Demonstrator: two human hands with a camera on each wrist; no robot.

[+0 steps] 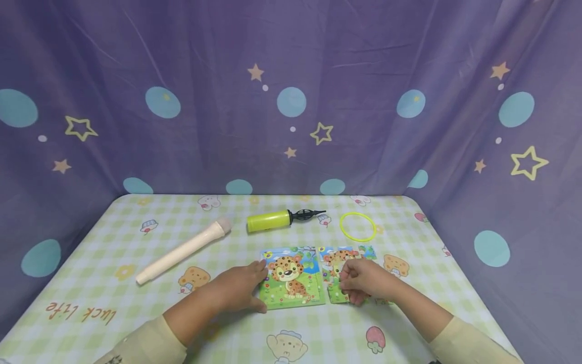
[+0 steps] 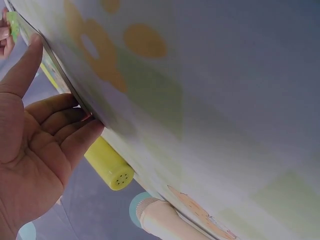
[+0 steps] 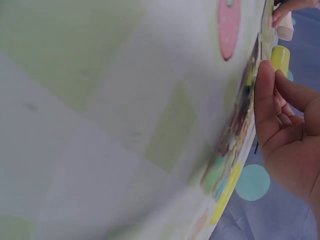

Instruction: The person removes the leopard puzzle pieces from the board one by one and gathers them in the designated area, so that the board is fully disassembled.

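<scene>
A flat picture board [image 1: 291, 278] with a cartoon leopard lies in the middle of the table. My left hand [image 1: 241, 285] rests along its left edge, fingertips at the upper corner and thumb near the lower one. In the left wrist view, the fingers [image 2: 55, 112] touch the board's edge. Beside it lies a leopard jigsaw puzzle [image 1: 327, 275] made of pieces. My right hand [image 1: 366, 280] is over this puzzle, thumb and fingers curled together and partly covering it. A small green puzzle piece [image 2: 13, 25] shows at the right fingertips in the left wrist view.
Behind the boards lie a yellow-green balloon pump [image 1: 269, 221] with a black nozzle and a yellow ring [image 1: 342, 231]. At left is a cream microphone-shaped stick [image 1: 182, 253]. A checked cloth [image 1: 236, 333] covers the table; a purple curtain [image 1: 218, 101] hangs behind.
</scene>
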